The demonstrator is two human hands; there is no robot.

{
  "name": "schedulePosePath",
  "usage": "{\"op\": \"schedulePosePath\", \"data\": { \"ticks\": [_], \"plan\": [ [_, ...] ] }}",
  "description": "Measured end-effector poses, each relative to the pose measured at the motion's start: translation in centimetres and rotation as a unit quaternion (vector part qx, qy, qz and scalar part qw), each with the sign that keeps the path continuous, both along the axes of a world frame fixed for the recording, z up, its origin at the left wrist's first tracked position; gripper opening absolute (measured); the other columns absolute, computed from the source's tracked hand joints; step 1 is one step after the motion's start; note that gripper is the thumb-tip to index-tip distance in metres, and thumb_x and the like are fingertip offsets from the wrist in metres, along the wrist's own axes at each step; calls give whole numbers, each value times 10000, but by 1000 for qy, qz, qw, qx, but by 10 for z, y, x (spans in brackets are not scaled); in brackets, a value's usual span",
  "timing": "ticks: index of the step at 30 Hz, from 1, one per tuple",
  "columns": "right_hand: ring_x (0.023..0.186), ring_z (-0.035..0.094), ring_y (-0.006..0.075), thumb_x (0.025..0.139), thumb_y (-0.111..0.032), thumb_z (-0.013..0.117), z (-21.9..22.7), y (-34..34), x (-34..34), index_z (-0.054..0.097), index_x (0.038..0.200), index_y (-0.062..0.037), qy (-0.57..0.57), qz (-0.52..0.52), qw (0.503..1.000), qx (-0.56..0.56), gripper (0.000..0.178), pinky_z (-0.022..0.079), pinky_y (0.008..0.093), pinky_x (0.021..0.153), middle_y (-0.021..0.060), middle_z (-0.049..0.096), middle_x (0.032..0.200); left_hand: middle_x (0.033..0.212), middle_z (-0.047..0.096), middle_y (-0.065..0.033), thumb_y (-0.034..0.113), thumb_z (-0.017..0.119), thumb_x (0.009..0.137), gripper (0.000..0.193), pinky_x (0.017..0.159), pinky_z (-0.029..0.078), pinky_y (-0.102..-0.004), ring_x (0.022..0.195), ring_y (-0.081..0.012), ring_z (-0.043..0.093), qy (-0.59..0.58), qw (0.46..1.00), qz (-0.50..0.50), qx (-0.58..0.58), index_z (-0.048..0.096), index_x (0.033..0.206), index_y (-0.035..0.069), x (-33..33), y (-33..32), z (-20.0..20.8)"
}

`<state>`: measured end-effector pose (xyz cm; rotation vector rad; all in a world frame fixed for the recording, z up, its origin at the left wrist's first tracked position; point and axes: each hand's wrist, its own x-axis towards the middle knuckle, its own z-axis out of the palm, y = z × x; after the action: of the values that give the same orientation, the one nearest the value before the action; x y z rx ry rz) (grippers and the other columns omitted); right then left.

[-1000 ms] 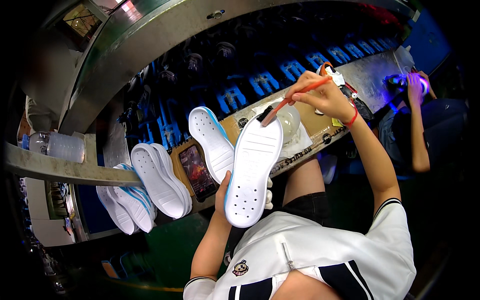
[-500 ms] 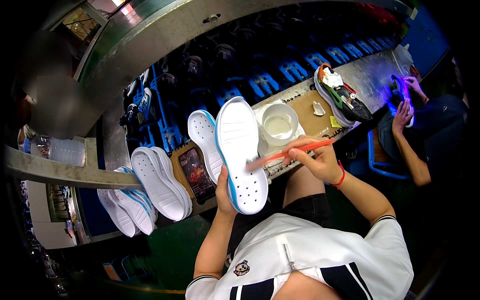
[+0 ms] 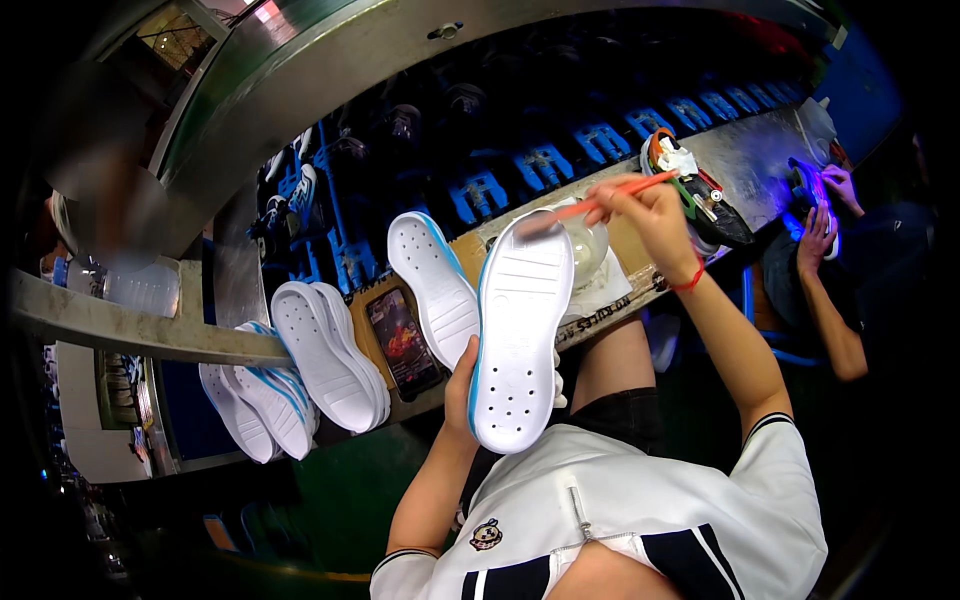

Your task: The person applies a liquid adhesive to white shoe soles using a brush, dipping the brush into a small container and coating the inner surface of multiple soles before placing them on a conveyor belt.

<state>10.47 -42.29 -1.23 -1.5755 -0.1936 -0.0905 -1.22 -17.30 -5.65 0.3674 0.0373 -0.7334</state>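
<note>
My left hand [image 3: 461,392] grips the edge of a white shoe sole [image 3: 522,335] with a blue side stripe, its face with small holes turned up toward me. My right hand [image 3: 642,218] is closed around the orange handle of a brush [image 3: 577,209]. The blurred bristles lie at the far end of the held sole. Behind my right hand and the brush, a white tub [image 3: 588,256] is partly hidden. Another white sole [image 3: 432,290] lies on the bench just left of the held one.
Several more white soles [image 3: 325,358] rest along the bench edge at left, beside a phone [image 3: 403,340]. A colourful shoe [image 3: 698,190] sits at the right of the bench. Behind runs a rack with blue holders [image 3: 543,166]. At far right, a co-worker's hands [image 3: 820,233] hold a blue-lit shoe.
My right hand has carried the brush up and away from me, from the sole's middle to its far end. The held sole has shifted right and slightly nearer, overlapping the tub's side.
</note>
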Motion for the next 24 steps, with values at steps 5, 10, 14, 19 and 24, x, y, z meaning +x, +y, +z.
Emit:
{"op": "schedulePosePath", "data": {
  "ticks": [5,10,14,19,24],
  "plan": [
    [773,651,159,914,-101,552,17,4,-4,651,945,52,-86,33,990,-102,185,493,263,758,115,679,844,1167,562,-226,501,299,952,668,821,534,-460,966,-339,631,-24,1000,1,11,359,1347,-35,2,6,-1],
    [791,657,172,888,-81,583,3,4,-17,658,946,36,-152,12,969,-194,150,502,274,739,101,680,826,1178,564,-200,470,313,962,628,841,536,-437,982,-308,632,-44,995,77,56,336,1360,-15,14,6,-2],
    [730,650,184,838,-53,622,-4,27,-54,679,908,-3,-178,39,968,-171,104,487,281,670,81,687,791,1142,588,-151,449,318,969,582,803,540,-359,954,-210,631,-68,967,180,167,387,1338,5,27,5,-7],
    [695,637,221,815,-22,629,-2,31,-83,684,914,-24,-243,83,938,-233,114,475,290,636,76,682,783,1161,583,-134,444,326,975,569,823,513,-333,973,-196,621,-83,928,275,239,396,1331,5,38,-2,-10],
    [719,664,180,849,-43,613,4,42,-109,660,946,26,32,130,991,-28,128,503,271,687,116,691,811,1144,582,-145,479,350,963,585,815,515,-338,977,-223,619,-105,908,294,278,428,1292,2,41,7,-17]
  ]
}}
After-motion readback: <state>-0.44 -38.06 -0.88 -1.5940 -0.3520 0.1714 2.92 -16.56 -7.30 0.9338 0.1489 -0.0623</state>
